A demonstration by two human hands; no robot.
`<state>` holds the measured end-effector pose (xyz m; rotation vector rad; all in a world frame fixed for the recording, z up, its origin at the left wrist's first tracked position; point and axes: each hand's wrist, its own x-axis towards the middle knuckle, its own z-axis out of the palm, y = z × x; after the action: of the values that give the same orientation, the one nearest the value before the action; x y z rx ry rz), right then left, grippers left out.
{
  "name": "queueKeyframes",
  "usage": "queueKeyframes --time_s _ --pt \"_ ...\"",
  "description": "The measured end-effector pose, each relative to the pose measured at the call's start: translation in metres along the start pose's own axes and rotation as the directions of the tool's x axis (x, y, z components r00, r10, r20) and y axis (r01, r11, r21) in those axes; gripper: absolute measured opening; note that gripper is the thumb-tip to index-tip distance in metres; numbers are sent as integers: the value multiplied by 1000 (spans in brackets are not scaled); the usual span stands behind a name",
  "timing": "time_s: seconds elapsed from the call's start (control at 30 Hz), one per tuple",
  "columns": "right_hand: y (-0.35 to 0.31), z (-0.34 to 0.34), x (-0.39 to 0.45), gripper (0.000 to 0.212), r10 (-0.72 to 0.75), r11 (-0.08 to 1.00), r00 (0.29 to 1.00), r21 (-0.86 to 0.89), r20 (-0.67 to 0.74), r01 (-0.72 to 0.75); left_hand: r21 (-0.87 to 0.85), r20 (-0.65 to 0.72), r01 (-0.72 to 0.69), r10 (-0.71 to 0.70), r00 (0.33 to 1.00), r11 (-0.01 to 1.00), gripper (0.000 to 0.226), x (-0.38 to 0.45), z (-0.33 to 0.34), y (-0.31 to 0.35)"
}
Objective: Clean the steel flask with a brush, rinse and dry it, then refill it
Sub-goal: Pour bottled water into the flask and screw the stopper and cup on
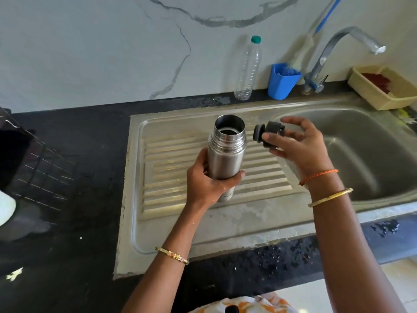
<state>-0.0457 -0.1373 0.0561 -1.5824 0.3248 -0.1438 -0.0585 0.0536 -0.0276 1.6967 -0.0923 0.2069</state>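
The steel flask stands upright over the ribbed drainboard, its mouth uncovered and dark inside. My left hand is wrapped around the flask's lower body. Just right of the mouth, my right hand holds the flask's black stopper on its side, clear of the flask. A brush with a blue handle leans against the wall from the blue cup behind the sink.
A clear plastic bottle with a green cap stands at the wall. The tap curves over the sink basin at right. A cream basket sits at far right, a wire rack at left. The black counter is wet.
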Motion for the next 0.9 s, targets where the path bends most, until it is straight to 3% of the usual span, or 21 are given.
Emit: queueKeyframes --time_s 0.17,0.37,0.63,0.9 --pt "-48 -7 -23 54 -219 963 957 201 190 181 -3 23 -30 30 999 1000 59 -11 10 4" --pt "-72 -8 -35 58 -351 897 824 -93 446 433 25 33 -33 32 999 999 60 -15 19 2" --pt "-95 2 -31 55 -306 743 703 -301 642 598 -16 42 -9 10 999 1000 60 -13 25 3" --pt "-108 16 -25 53 -143 639 702 -477 698 604 39 79 -43 40 996 998 60 -11 24 -1"
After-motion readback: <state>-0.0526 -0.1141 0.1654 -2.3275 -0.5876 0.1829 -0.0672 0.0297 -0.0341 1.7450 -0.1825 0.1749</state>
